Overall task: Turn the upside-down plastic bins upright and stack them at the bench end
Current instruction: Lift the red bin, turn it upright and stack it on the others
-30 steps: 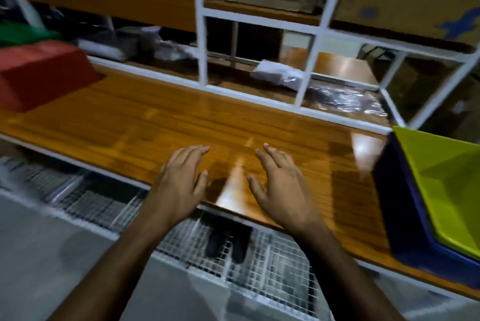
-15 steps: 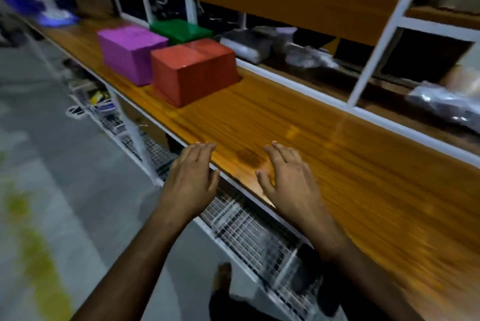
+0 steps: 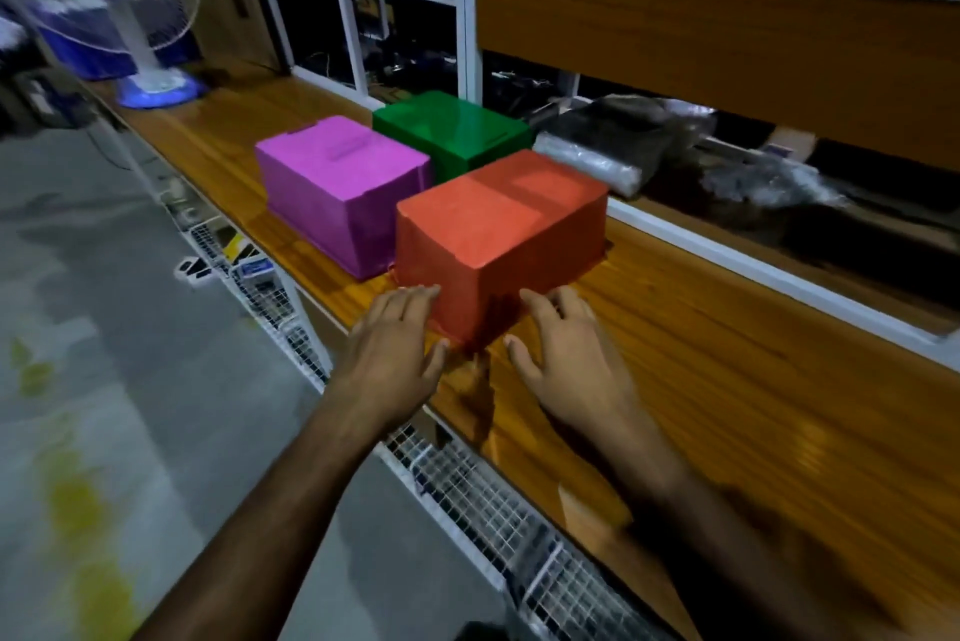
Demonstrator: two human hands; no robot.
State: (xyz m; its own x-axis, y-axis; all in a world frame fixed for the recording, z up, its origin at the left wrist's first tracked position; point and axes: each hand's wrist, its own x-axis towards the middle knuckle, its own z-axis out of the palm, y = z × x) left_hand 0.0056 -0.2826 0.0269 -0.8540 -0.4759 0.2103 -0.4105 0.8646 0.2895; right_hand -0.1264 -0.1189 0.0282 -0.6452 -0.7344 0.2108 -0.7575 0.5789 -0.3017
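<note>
2 open hands — left hand (image 3: 396, 348), right hand (image 3: 563, 348) — reach with straight fingers to either side of the near corner of an upside-down red bin (image 3: 498, 230) on a wooden bench (image 3: 727, 380), beside pink bin (image 3: 340, 183) and green bin (image 3: 452, 128).

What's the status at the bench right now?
Left hand, right hand open at red bin. Bin upside down. Pink bin close beside.

Workshop or storeroom: long varnished wooden worktop (image 3: 727, 380), white metal-framed shelving (image 3: 465, 17) crammed with bagged parts, wire-mesh rack (image 3: 493, 500) beneath, bare concrete floor (image 3: 104, 328).
</note>
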